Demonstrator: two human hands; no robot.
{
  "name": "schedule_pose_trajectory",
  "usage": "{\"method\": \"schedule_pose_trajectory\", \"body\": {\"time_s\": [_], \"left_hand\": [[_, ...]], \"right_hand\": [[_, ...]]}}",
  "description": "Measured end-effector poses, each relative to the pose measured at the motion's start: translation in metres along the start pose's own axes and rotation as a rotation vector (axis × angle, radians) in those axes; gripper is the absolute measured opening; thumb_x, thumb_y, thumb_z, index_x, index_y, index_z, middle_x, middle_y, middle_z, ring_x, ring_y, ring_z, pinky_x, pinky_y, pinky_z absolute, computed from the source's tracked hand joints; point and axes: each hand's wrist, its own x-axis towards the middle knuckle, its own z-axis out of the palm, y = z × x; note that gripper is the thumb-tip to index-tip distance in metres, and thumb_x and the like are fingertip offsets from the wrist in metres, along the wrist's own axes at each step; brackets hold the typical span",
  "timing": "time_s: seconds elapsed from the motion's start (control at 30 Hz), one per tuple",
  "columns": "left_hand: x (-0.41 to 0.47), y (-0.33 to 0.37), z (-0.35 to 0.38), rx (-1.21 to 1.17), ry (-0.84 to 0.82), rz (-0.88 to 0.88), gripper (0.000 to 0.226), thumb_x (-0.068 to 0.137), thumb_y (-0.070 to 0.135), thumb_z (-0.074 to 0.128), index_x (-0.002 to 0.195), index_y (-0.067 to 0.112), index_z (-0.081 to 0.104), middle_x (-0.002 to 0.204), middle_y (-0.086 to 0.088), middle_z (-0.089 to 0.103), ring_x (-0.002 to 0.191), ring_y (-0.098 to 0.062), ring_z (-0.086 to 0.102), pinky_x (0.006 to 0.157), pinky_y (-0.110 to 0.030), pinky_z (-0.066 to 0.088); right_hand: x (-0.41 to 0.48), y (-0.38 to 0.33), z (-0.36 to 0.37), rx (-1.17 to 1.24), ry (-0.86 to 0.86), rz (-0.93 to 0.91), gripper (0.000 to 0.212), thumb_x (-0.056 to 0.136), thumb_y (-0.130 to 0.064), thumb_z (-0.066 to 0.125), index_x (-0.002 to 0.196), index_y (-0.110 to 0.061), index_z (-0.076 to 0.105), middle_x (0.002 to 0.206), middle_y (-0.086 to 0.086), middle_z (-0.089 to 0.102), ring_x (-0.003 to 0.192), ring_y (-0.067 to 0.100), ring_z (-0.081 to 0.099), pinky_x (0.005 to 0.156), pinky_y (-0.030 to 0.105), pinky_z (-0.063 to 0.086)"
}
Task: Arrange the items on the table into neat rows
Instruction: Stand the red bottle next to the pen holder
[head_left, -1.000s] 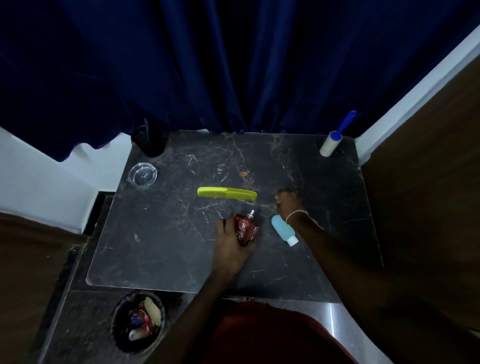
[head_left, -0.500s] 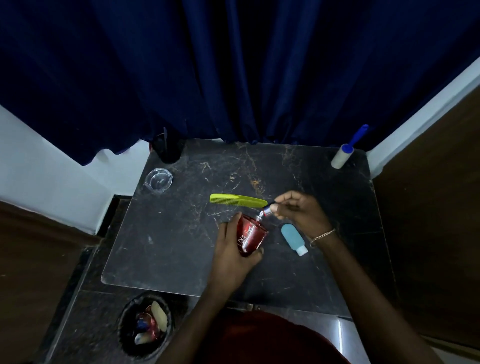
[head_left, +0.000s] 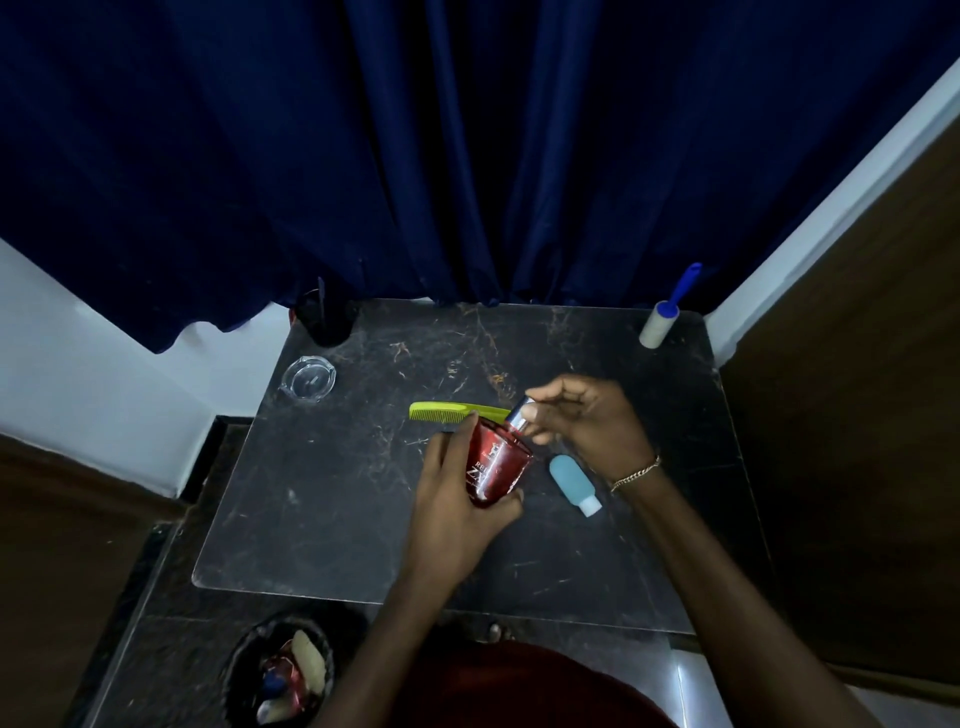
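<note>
— What are your hands doing over the bench (head_left: 332, 519)?

— My left hand (head_left: 457, 506) is wrapping its grip around the red bottle (head_left: 496, 467), thumb on one side and fingers curling under its base, and it is holding the bottle tilted just above the dark surface. My right hand (head_left: 587, 426) is pinching the bottle's silver cap (head_left: 519, 413) between thumb and fingertips, with the other fingers fanning out loosely.

— Where are the other things lying?

— The green comb (head_left: 457, 413) is lying flat just behind the bottle, its right end hiding behind the cap. The small blue bottle (head_left: 574, 480) is lying on its side just right of the red one, under my right wrist, its pale cap pointing towards me. The lint roller (head_left: 657, 325) is sitting at the far right corner with its blue handle sticking out past the edge. A glass ashtray (head_left: 307, 378) is sitting near the far left corner, and a dark cup (head_left: 324, 322) is standing behind it against the blue curtain (head_left: 467, 156)

— Anything nearer to you?

— A round bin (head_left: 280, 675) with scraps in it is sitting low on the left
</note>
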Motion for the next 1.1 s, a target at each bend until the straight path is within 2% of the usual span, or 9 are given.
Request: {"method": "schedule_pose_trajectory", "body": {"time_s": [0.17, 0.27, 0.43, 0.57, 0.7, 0.83, 0.93, 1.03, 1.1], "left_hand": [[0.002, 0.004, -0.009, 0.013, 0.045, 0.012, 0.097, 0.065, 0.050, 0.079, 0.151, 0.044, 0.035, 0.121, 0.022, 0.042, 0.105, 0.006, 0.054, 0.070, -0.001, 0.044], [0.000, 0.001, -0.015, -0.002, 0.064, 0.016, 0.096, 0.065, 0.050, 0.080, 0.150, 0.045, 0.035, 0.120, 0.021, 0.042, 0.108, 0.011, 0.051, 0.075, 0.000, 0.045], [0.002, -0.005, -0.025, -0.008, 0.072, 0.018, 0.097, 0.067, 0.051, 0.083, 0.151, 0.044, 0.034, 0.124, 0.017, 0.042, 0.113, 0.009, 0.051, 0.079, 0.004, 0.042], [0.007, -0.010, -0.031, -0.032, 0.082, 0.026, 0.097, 0.068, 0.046, 0.084, 0.151, 0.043, 0.034, 0.127, 0.017, 0.042, 0.115, 0.010, 0.049, 0.082, 0.003, 0.042], [0.014, -0.021, -0.035, -0.024, 0.072, 0.021, 0.094, 0.070, 0.030, 0.087, 0.150, 0.039, 0.038, 0.128, 0.015, 0.046, 0.118, 0.010, 0.048, 0.088, 0.003, 0.039], [0.022, -0.034, -0.044, -0.053, 0.066, 0.007, 0.094, 0.074, 0.034, 0.087, 0.147, 0.058, 0.033, 0.126, 0.036, 0.043, 0.117, 0.014, 0.050, 0.088, 0.003, 0.039], [0.033, -0.047, -0.055, -0.092, 0.035, -0.027, 0.086, 0.073, 0.046, 0.083, 0.139, 0.069, 0.032, 0.129, 0.041, 0.049, 0.119, 0.014, 0.054, 0.093, -0.005, 0.047], [0.049, -0.071, -0.064, -0.131, -0.017, -0.105, 0.078, 0.078, 0.035, 0.087, 0.144, 0.048, 0.048, 0.132, 0.022, 0.061, 0.115, 0.001, 0.065, 0.093, -0.023, 0.059], [0.062, -0.086, -0.070, -0.132, -0.046, -0.131, 0.070, 0.081, 0.022, 0.086, 0.141, 0.040, 0.054, 0.129, 0.013, 0.065, 0.112, -0.002, 0.069, 0.093, -0.023, 0.060]], "right_hand": [[-0.001, -0.006, 0.016, 0.057, -0.003, -0.019, 0.020, 0.081, 0.002, 0.077, 0.099, 0.000, 0.071, 0.086, 0.006, 0.076, 0.071, 0.014, 0.074, 0.061, 0.025, 0.061], [-0.001, -0.006, 0.024, 0.059, -0.037, -0.037, 0.021, 0.081, -0.001, 0.078, 0.099, -0.011, 0.073, 0.086, 0.000, 0.075, 0.076, 0.012, 0.074, 0.064, 0.026, 0.062], [-0.013, 0.013, 0.037, 0.060, -0.111, 0.027, 0.046, 0.085, -0.017, 0.078, 0.128, -0.025, 0.061, 0.098, 0.005, 0.074, 0.086, 0.018, 0.073, 0.068, 0.036, 0.061], [-0.024, 0.034, 0.066, 0.210, -0.130, 0.142, 0.036, 0.087, -0.013, 0.075, 0.122, -0.012, 0.065, 0.110, 0.015, 0.075, 0.095, 0.022, 0.072, 0.073, 0.027, 0.059], [-0.016, 0.039, 0.082, 0.158, -0.127, 0.142, 0.031, 0.083, -0.005, 0.077, 0.114, -0.001, 0.070, 0.108, 0.017, 0.076, 0.100, 0.027, 0.073, 0.087, 0.035, 0.059], [0.004, 0.040, 0.084, 0.018, -0.157, 0.174, 0.034, 0.084, -0.011, 0.078, 0.115, -0.004, 0.068, 0.104, 0.013, 0.077, 0.093, 0.025, 0.075, 0.077, 0.040, 0.060], [0.023, 0.044, 0.090, -0.049, -0.149, 0.179, 0.033, 0.083, -0.009, 0.079, 0.114, -0.005, 0.069, 0.102, 0.011, 0.077, 0.091, 0.020, 0.075, 0.075, 0.032, 0.060], [0.044, 0.048, 0.100, -0.079, -0.144, 0.195, 0.028, 0.082, -0.005, 0.079, 0.106, -0.015, 0.070, 0.097, 0.005, 0.078, 0.091, 0.017, 0.076, 0.075, 0.027, 0.062], [0.062, 0.052, 0.110, -0.136, -0.156, 0.192, 0.029, 0.081, -0.004, 0.079, 0.102, -0.022, 0.069, 0.095, 0.001, 0.078, 0.089, 0.012, 0.075, 0.079, 0.028, 0.062]]}}
